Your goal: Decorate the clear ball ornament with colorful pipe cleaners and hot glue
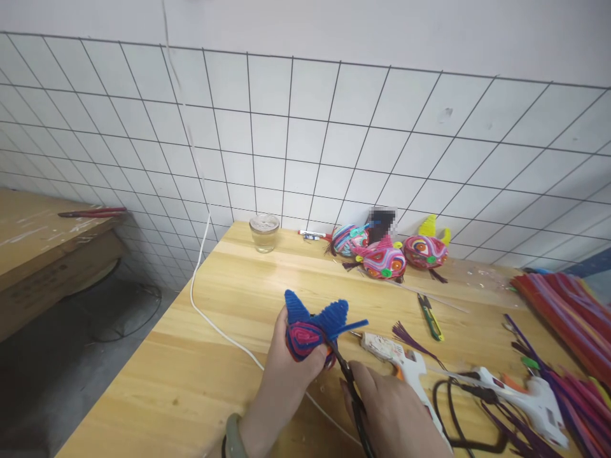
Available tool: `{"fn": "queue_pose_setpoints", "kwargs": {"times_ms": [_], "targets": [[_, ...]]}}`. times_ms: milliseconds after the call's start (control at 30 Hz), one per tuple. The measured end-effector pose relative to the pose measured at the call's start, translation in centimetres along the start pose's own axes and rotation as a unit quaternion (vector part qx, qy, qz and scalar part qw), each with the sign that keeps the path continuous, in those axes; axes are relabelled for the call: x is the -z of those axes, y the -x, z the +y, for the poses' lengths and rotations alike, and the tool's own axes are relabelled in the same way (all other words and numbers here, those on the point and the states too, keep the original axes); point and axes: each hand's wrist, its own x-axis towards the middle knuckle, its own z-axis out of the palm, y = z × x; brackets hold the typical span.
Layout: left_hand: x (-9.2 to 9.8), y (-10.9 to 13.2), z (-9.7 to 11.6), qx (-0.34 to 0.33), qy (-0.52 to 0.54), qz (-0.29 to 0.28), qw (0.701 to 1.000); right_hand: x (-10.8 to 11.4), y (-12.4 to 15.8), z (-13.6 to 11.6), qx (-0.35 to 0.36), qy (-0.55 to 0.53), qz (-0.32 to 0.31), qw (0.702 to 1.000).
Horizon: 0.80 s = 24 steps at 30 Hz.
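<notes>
My left hand (291,375) is closed around a round craft piece (304,338) of coiled pink, purple and blue fuzzy strips. Two blue pipe-cleaner ears (333,318) stand up from it. A loose blue strip end (356,327) sticks out to the right. My right hand (386,407) grips a long, dark hand tool (351,378), whose kind I cannot make out. Its tip meets the piece beside my left thumb, at the base of the right ear. Just right of the piece lies a white glue gun (394,351).
Several finished coiled fish-like ornaments (382,261) sit near the tiled wall. A lidded glass (264,234), thread snips (430,317), a second glue gun (525,394) and pipe-cleaner bundles (568,318) lie about. A white cord (224,331) crosses the table.
</notes>
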Motion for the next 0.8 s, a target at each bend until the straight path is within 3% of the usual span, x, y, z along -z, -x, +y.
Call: {"fn": "queue_pose_setpoints", "kwargs": {"times_ms": [233,467,600,733,800], "targets": [[0.4,-0.4,-0.6,0.000,-0.006,0.015,1.000,-0.5,0.4,0.1,-0.012,-0.056,-0.068,0.996],[0.7,-0.7,-0.7,0.005,-0.008,0.024,1.000,-1.0,0.3,0.3,-0.035,-0.072,-0.096,0.992],[0.5,-0.7,-0.3,0.000,0.003,0.040,0.999,-0.6,-0.1,-0.1,-0.109,-0.154,-0.078,0.979],[0.8,-1.1,-0.1,-0.004,0.023,0.058,0.998,0.8,-1.0,0.0,-0.183,-0.272,-0.067,0.942],[1.1,-1.4,-0.2,-0.009,0.029,0.071,0.997,1.0,-1.6,0.7,-0.222,-0.268,-0.076,0.934]]}}
